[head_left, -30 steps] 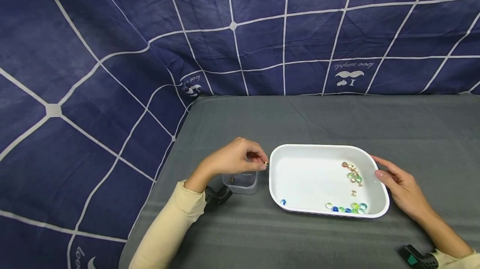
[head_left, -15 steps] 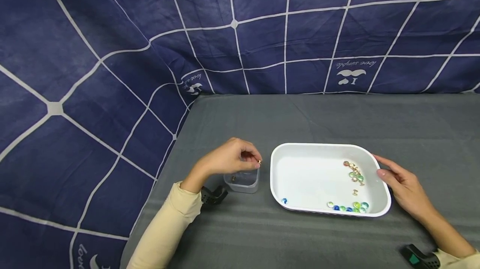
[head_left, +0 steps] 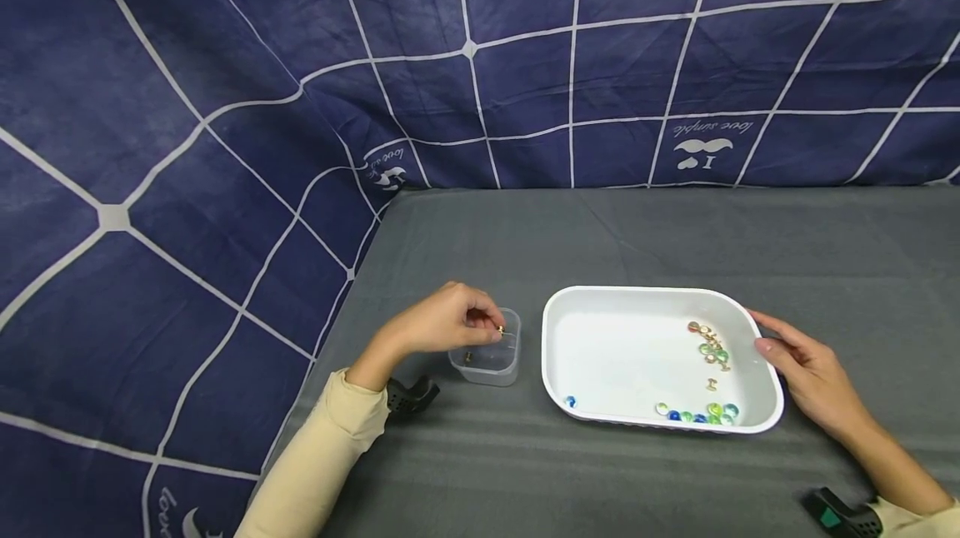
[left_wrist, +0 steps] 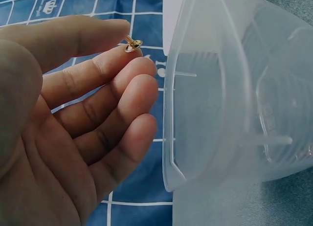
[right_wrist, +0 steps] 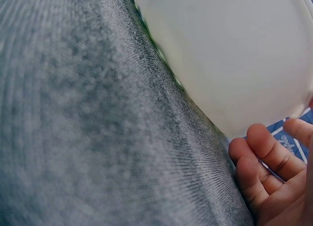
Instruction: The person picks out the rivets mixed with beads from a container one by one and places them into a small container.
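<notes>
My left hand pinches a small gold-coloured stud between thumb and index fingertip; its shank and round head show in the left wrist view. The hand hovers above a clear plastic box, in which another gold stud lies. At the right end of a white tray, my right hand holds the rim, thumb on top and fingers along the outside wall. Several gold studs lie in the tray's right part, with green glass beads among them.
More glass beads, such as a blue one, line the tray's near edge. One blue bead lies in its near left corner. Grey cloth covers the table, and a dark blue checked cloth hangs behind and to the left.
My left hand has moved left with the gold stud, from beside the tray's left rim to above the clear box. The right hand stays on the tray.
</notes>
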`<move>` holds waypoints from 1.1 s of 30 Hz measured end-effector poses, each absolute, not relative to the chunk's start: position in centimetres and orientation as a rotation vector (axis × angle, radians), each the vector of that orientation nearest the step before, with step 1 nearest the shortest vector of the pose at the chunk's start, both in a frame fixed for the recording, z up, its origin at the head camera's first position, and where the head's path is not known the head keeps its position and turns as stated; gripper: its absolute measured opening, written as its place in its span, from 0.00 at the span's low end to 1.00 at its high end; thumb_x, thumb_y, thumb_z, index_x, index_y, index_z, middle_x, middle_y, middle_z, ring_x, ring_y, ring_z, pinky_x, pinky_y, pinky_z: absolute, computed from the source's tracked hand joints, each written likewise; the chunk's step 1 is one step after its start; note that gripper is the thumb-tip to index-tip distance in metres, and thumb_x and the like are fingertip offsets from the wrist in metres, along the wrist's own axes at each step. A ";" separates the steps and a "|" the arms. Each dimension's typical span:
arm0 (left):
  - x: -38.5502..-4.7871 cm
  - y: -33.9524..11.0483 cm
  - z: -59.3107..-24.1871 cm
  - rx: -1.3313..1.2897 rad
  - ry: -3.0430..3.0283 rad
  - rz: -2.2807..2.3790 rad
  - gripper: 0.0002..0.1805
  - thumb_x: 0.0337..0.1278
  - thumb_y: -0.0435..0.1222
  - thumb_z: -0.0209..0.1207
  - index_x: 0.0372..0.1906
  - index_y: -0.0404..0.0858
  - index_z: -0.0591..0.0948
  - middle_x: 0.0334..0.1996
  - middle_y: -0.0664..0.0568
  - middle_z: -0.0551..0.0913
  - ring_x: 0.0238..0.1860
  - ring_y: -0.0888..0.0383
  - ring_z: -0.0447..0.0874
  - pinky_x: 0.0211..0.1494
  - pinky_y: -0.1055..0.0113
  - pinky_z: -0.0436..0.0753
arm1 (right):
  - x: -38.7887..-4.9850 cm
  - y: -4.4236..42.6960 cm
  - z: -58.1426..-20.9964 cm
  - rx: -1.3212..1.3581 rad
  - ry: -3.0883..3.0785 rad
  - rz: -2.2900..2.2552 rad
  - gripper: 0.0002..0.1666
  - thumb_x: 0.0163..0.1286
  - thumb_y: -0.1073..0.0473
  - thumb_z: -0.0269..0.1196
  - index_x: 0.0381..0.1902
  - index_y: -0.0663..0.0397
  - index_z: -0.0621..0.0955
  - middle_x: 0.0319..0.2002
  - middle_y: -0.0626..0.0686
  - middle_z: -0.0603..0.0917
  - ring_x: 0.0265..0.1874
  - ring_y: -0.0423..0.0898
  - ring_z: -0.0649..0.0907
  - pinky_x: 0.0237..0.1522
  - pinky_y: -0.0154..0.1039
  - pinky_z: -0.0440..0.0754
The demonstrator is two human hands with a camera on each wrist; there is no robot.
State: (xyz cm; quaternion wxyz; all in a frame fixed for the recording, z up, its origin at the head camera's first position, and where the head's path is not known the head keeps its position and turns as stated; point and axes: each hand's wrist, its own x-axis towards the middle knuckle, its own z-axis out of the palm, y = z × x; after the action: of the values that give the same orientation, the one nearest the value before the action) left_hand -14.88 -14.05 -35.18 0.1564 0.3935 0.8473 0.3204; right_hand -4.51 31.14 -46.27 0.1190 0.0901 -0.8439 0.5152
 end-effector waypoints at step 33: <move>-14.8 -14.6 -35.2 1.138 2.447 0.904 0.06 0.56 0.32 0.67 0.37 0.32 0.87 0.27 0.58 0.83 0.29 0.69 0.79 0.36 0.71 0.81 | -4.4 31.2 -46.5 0.205 -2.495 1.466 0.26 0.74 0.68 0.56 0.68 0.52 0.74 0.43 0.24 0.80 0.39 0.22 0.80 0.30 0.23 0.78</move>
State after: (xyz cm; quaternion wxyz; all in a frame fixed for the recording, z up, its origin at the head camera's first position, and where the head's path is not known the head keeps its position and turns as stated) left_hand -14.83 -14.64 -35.22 0.1472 0.3955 0.8504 0.3142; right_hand -4.44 31.16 -46.47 0.1200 0.0702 -0.8538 0.5018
